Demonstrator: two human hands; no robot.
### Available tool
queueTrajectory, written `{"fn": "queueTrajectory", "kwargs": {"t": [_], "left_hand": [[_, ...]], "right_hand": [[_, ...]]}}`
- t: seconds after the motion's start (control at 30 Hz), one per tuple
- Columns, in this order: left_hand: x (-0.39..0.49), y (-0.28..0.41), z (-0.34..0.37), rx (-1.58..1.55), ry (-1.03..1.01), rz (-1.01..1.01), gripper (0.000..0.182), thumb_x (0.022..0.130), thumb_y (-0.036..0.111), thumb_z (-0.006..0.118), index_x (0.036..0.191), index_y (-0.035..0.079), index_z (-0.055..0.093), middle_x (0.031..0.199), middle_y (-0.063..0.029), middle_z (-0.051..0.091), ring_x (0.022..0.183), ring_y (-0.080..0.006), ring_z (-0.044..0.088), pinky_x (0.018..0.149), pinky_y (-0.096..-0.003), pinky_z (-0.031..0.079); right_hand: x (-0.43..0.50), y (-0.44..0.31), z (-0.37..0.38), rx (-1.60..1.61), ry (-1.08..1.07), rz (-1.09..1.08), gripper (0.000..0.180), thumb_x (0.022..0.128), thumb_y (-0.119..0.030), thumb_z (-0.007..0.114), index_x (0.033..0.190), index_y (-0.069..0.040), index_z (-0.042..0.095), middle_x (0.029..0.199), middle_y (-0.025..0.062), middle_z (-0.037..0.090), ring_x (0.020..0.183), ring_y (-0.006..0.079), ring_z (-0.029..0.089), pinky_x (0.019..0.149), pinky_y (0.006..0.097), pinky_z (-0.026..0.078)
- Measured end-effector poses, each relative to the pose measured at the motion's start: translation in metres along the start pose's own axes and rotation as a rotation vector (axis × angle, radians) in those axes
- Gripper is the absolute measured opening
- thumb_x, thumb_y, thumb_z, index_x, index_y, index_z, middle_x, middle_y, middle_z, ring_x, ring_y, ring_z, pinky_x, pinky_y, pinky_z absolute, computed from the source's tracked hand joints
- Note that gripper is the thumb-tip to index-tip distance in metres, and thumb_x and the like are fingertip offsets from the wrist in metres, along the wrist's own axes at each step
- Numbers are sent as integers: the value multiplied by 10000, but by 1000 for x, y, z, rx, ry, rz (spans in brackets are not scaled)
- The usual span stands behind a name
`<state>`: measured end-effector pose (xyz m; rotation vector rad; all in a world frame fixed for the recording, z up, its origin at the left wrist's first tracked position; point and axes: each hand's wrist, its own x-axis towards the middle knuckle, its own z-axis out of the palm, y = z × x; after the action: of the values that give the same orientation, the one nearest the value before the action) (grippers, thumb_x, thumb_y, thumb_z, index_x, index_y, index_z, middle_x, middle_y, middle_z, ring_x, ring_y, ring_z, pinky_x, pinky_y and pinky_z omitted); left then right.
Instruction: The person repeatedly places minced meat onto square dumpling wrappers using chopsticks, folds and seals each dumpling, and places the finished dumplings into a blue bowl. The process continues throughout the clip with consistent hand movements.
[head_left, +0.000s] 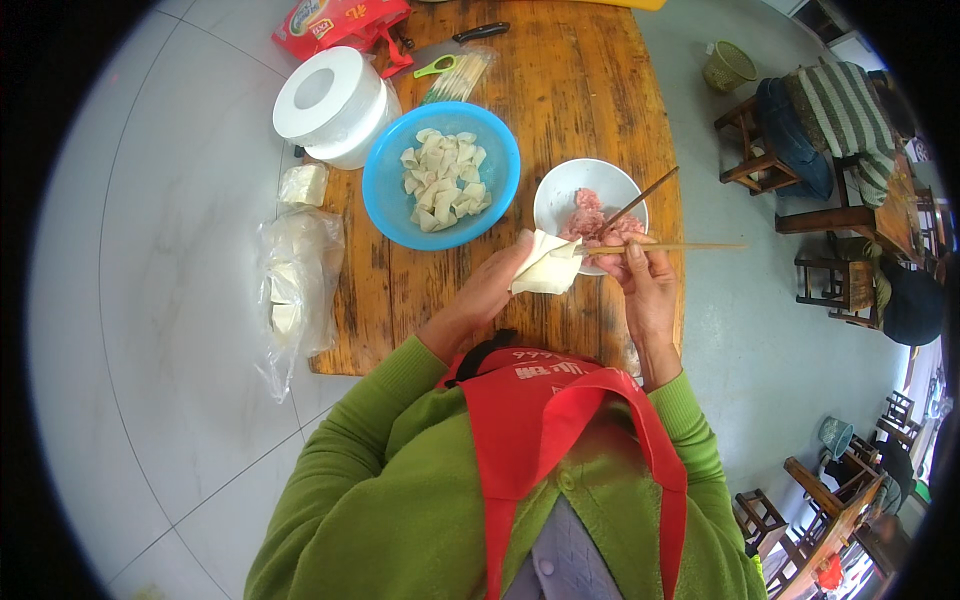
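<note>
My left hand (491, 281) holds a small stack of dough wrappers (547, 268), the top one partly folded over. In my right hand (645, 274) is a light wooden stick (697, 247), its tip at the edge of the wrappers. Just beyond both hands stands a white bowl (553, 196) of pink minced meat (589, 217), with a dark chopstick (641, 198) leaning in it. To the left of that bowl, a blue plastic basin (379, 176) holds many folded dumplings (442, 176).
On the wooden table (585, 90) lie a knife (480, 31), a green peeler (435, 66) and packed sticks (461, 79). White round containers (337, 105), a red bag (337, 30) and bagged wrappers (289, 292) line the left side. People sit at tables to the right.
</note>
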<state>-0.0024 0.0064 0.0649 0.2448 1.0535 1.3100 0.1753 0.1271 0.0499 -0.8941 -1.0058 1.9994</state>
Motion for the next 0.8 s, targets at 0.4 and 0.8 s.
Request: {"fn": "queueTrajectory", "kwargs": {"t": [0.4, 0.8], "left_hand": [[1, -9, -5, 325, -84, 16, 393, 939, 218, 574, 1237, -34, 525, 1109, -95, 620, 929, -126, 605, 812, -281, 488], [1, -17, -17, 19, -73, -62, 363, 940, 173, 544, 1237, -36, 528, 1103, -107, 631, 961, -173, 630, 825, -292, 503]], "right_hand": [[-5, -1, 5, -124, 66, -42, 192, 949, -156, 583, 1026, 19, 589, 877, 131, 684, 793, 193, 687, 744, 292, 559], [-28, -18, 32, -408, -184, -392, 113, 919, -7, 557, 999, 21, 631, 1007, 119, 657, 887, 197, 648, 805, 296, 519]]}}
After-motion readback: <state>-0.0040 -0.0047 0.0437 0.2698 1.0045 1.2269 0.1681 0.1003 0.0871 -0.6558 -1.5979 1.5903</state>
